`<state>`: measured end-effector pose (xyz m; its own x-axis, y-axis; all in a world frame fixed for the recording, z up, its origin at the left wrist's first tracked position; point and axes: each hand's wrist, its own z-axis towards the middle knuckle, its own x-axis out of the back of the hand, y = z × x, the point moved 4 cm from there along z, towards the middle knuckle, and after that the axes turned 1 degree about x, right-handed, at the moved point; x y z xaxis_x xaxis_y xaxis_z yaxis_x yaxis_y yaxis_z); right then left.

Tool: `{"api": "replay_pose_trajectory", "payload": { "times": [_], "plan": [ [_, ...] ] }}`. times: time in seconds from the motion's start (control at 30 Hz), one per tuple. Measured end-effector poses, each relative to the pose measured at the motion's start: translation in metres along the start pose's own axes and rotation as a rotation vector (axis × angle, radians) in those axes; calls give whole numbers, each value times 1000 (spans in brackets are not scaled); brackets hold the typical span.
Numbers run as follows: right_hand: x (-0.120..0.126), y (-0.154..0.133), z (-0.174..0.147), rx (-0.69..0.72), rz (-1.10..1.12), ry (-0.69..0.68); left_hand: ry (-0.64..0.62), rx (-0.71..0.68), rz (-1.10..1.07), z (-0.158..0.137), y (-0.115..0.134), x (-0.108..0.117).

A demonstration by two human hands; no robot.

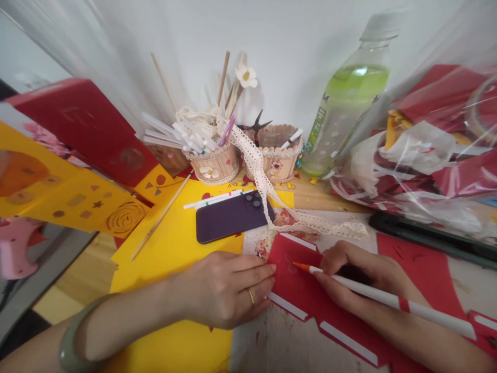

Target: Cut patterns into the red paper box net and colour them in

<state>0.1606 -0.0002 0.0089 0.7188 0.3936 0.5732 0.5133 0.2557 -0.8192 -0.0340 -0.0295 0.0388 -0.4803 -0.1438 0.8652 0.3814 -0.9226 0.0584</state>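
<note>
Head view. Left hand rests its fingertips on the left edge of the red card; whether it grips cannot be told. Right hand is closed on a white marker, orange tip at the card's face, contact unclear. Hands apart. Card lies right of the yellow sheet. Bottle stands near the worktop's back edge.

In my head view I see the right hand at four o'clock, pinching a white marker, its orange tip at the face of a red card. At six, the left hand rests its fingertips on that card's edge. I spot a bottle of green drink at two, a pink glue gun near nine.
</note>
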Motion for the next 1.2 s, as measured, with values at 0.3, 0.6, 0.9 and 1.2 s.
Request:
{"api": "replay_pose_trajectory", "payload": {
  "times": [0.3, 0.6, 0.9, 1.2],
  "plan": [
    [-1, 3, 0, 19, 14, 2, 2, -3, 7, 1, -1, 0],
    [-2, -2, 0, 27, -10, -16, 6, -3, 3, 0, 0, 1],
    [-1, -4, 2, 38, -15, -12, 1, -3, 5, -2, 0, 0],
    [-1, -4, 2, 39, -12, -28, -15, -9, 11, -2, -1, 0]
  ]
}}
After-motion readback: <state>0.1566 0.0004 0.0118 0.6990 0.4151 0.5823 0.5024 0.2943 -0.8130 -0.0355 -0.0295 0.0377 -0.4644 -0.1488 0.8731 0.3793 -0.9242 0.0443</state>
